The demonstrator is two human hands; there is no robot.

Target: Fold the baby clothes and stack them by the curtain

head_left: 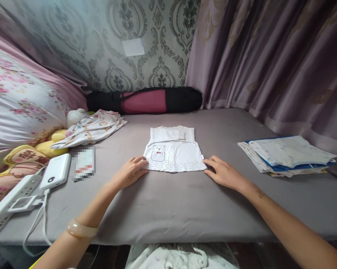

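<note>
Between the white shirt (182,153) and the folded stack (288,149) on the right, I see a broad lane of bare grey cloth (227,130), the right hand (222,173) jutting into it; behind the shirt runs another free strip, stopped by the long black-and-red bag (144,102); leftward, power bank (56,170), cables (45,209) and power strip (18,194) obstruct the front corner.

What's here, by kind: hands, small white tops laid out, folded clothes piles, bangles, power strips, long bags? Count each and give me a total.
Hands: 2 (left hand, right hand)
White top: 1
Folded clothes pile: 1
Bangle: 1
Power strip: 1
Long bag: 1
Total: 7
</note>
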